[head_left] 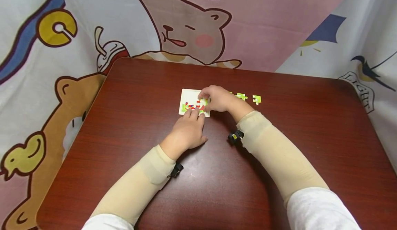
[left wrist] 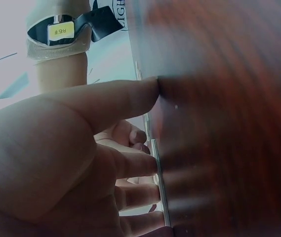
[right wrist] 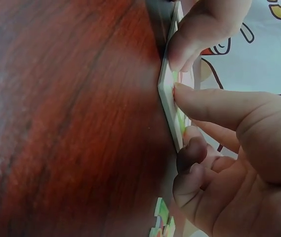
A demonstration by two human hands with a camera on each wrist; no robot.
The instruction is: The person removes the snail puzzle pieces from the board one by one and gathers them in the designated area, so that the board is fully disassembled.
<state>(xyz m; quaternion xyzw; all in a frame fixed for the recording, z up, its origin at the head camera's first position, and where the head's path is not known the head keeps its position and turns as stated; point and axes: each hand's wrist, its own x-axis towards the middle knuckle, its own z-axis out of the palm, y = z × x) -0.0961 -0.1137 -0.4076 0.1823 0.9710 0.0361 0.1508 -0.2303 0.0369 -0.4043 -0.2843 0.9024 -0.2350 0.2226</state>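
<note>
A small white-framed jigsaw puzzle board [head_left: 190, 94] lies on the table, its lower part filled with red, green and white pieces. My left hand [head_left: 187, 130] rests its straight fingertips on the near edge of this board, the thumb spread out and touching the tabletop in the left wrist view. From the right, my right hand [head_left: 218, 99] reaches over the board, with thumb and index finger about a puzzle piece [head_left: 203, 102] on its right side. In the right wrist view the thumb [right wrist: 204, 103] presses down just inside the rim, while the other fingers curl by the board's edge.
To the right of the board lie loose puzzle pieces, one [head_left: 256, 99] standing apart and another [head_left: 241, 96] partly behind my right wrist. They rest on a dark red-brown wooden table [head_left: 139, 85]. A cartoon-printed cloth [head_left: 260, 27] hangs behind and beside it.
</note>
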